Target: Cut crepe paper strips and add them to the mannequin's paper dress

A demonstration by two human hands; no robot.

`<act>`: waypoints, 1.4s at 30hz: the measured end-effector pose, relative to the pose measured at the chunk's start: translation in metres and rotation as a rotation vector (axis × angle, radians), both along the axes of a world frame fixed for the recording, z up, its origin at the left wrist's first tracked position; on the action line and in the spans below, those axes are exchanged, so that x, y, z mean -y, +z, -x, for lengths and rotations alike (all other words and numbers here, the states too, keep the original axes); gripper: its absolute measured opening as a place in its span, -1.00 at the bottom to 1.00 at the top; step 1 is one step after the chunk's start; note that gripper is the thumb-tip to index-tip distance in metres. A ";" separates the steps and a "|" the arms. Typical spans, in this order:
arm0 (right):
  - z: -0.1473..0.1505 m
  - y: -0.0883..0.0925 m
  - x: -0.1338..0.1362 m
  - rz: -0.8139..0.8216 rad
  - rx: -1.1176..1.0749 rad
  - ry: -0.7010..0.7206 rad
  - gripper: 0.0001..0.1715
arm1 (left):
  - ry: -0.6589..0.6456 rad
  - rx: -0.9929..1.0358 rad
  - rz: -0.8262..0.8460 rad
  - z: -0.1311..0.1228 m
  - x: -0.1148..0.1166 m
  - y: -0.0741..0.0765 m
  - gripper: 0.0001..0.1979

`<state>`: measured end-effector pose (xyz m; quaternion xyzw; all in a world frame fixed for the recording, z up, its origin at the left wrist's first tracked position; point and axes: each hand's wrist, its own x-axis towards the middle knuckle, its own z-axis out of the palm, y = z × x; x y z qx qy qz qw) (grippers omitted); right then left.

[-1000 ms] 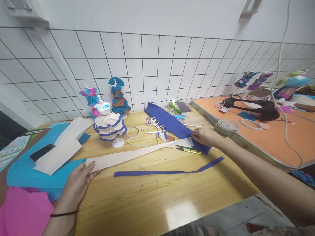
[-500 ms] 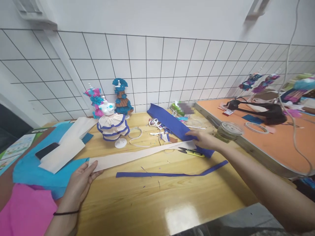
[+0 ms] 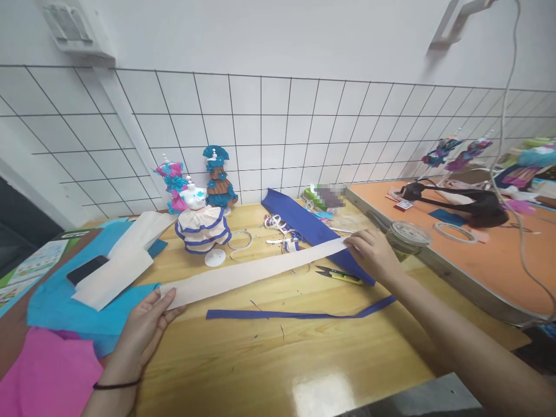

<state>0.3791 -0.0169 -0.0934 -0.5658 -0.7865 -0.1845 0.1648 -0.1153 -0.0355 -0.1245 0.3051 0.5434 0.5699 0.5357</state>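
A long cream paper strip [image 3: 256, 268] is stretched between my two hands above the wooden table. My left hand [image 3: 150, 318] pinches its left end between thumb and fingers. The right end is pinched by my right hand [image 3: 371, 252], over a wide blue paper piece [image 3: 304, 219]. Yellow-handled thread snips [image 3: 341, 274] lie just under the strip near my right hand. Closer to me, a narrow blue strip [image 3: 278, 315] lies across the table. Behind the cream strip stands a small dress form [image 3: 202, 226] in a cream skirt with blue bands.
Two more decorated forms stand by the wall, one teal and brown [image 3: 218, 182]. A phone [image 3: 87, 269] and cream paper lie on turquoise sheets [image 3: 56, 307] at left. A round clear container [image 3: 407, 234] stands beside the orange board [image 3: 495, 266].
My right hand has lifted the strip's right end, which now runs straight and taut instead of drooping. The snips are more exposed. The view has shifted slightly.
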 end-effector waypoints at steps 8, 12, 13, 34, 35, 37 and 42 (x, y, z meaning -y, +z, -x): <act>-0.017 -0.028 0.052 -0.050 -0.020 -0.003 -0.79 | -0.100 -0.035 0.081 -0.005 0.002 0.000 -0.77; -0.029 -0.042 0.074 0.072 -0.057 -0.036 -0.75 | -0.190 -0.064 0.136 -0.009 0.004 0.000 -0.71; -0.032 -0.043 0.076 0.079 -0.062 -0.044 -0.71 | -0.202 -0.074 0.139 -0.010 0.004 0.000 -0.70; 0.279 0.017 -0.017 0.766 -0.581 0.621 -0.56 | -0.271 -0.113 -0.128 -0.011 0.015 0.003 -0.67; 0.284 0.013 -0.018 0.796 -0.591 0.624 -0.54 | -0.284 -0.133 -0.135 -0.011 0.016 0.004 -0.67; 0.287 0.006 -0.019 0.874 -0.635 0.632 -0.57 | -0.305 -0.178 -0.138 -0.013 0.018 0.007 -0.68; 0.273 0.000 -0.029 1.105 -0.763 0.610 -0.69 | -0.383 -0.237 -0.127 -0.021 0.021 0.012 -0.70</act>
